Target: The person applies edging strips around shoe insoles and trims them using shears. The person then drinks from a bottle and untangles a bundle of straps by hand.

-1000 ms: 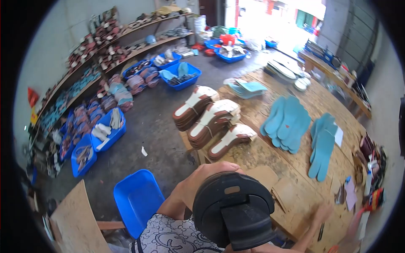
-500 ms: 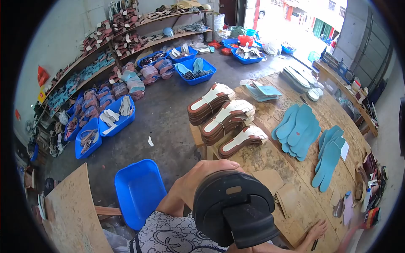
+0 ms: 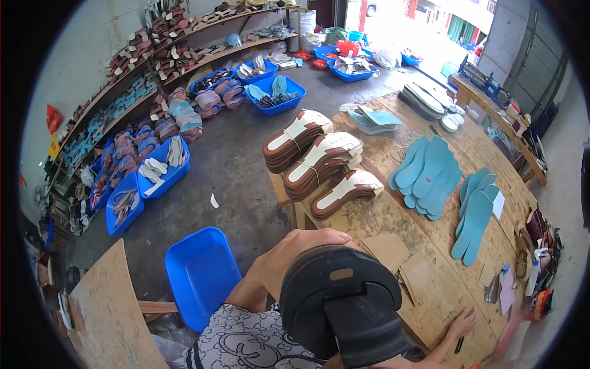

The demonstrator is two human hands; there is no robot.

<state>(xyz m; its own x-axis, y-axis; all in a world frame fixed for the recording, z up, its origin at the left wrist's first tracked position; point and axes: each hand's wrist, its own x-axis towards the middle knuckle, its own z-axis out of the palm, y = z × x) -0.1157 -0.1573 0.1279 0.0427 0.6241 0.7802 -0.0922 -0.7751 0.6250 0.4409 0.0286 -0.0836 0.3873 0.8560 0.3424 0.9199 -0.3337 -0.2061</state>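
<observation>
My left hand (image 3: 316, 237) is bent behind a round black object (image 3: 341, 295) at the bottom centre. Its fingers are mostly hidden, so a hold cannot be made out. My right hand (image 3: 463, 321) rests on the wooden table (image 3: 384, 154) at the lower right, fingers apart, beside a black pen-like item (image 3: 459, 345). Brown and tan flat pieces (image 3: 419, 275) lie between the hands. Farther up are three stacks of white-and-brown shoe-shaped pieces (image 3: 322, 161), a fan of blue insoles (image 3: 428, 175) and a second blue bunch (image 3: 476, 215).
An empty blue basin (image 3: 201, 277) stands on the floor left of the table. Filled blue tubs (image 3: 275, 96) and laden shelves (image 3: 224, 49) line the left and back. A wooden board (image 3: 110, 307) leans at the lower left. Scraps and tools (image 3: 541, 258) crowd the right edge.
The view has shifted slightly and is sharper than a second ago. My right hand, blurred and higher before, now rests on the table. My left hand stays behind the black object.
</observation>
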